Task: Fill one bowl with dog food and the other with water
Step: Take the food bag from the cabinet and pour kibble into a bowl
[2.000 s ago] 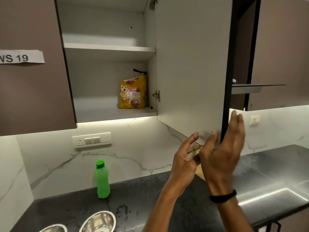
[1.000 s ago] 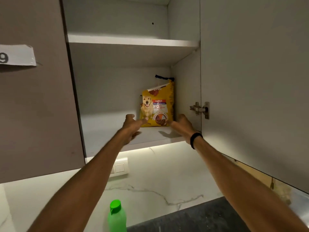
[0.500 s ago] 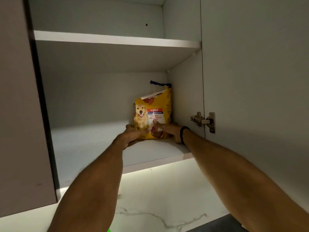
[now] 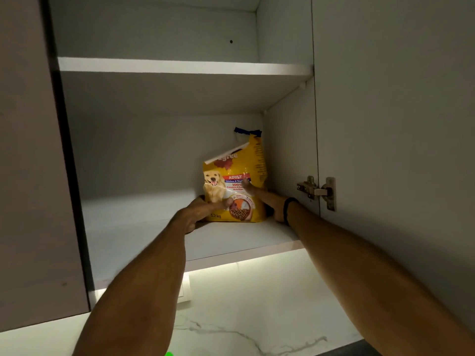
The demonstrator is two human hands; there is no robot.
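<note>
The yellow dog food bag (image 4: 236,186) stands upright at the right end of the lower shelf (image 4: 144,227) in the open wall cabinet, close to the cabinet's right wall. The left hand (image 4: 198,210) clasps its lower left edge, thumb across the front. The right hand (image 4: 264,199), a dark band at the wrist, grips the bag's right side, apparently wrapping behind it.

Yellow dog food bag (image 4: 235,186) with a retriever printed on its front, top opened and crumpled with a blue strip, standing upright on the lower cupboard shelf (image 4: 231,240), at the shelf's back right corner, my hands clasped on either side
</note>
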